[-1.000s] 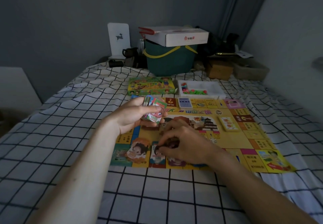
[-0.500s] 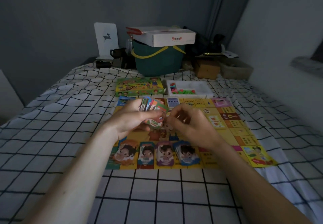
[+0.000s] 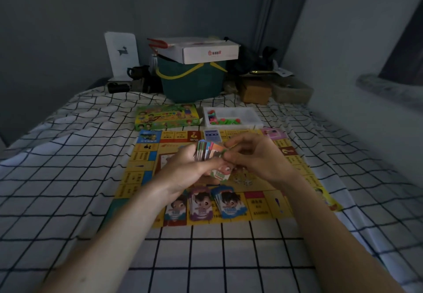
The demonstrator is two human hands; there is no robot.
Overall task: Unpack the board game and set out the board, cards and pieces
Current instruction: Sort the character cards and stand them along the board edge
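Cards point(image 3: 207, 154) fanned in our left hand point(image 3: 190, 169), fingers clasped round them; our right hand point(image 3: 256, 157) pinches top card, above board point(image 3: 146, 164). Three piles point(image 3: 202, 203) along near edge.

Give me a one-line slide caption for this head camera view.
Left hand grips a fanned card stack above the game board; right hand pinches its top card.

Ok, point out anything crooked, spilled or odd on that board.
Nothing is spilled or damaged. The board lies on a rumpled checked sheet, so it may not sit quite flat. The blue-backed card pile at its near edge is fanned rather than squared. The coloured pieces sit inside their white tray.
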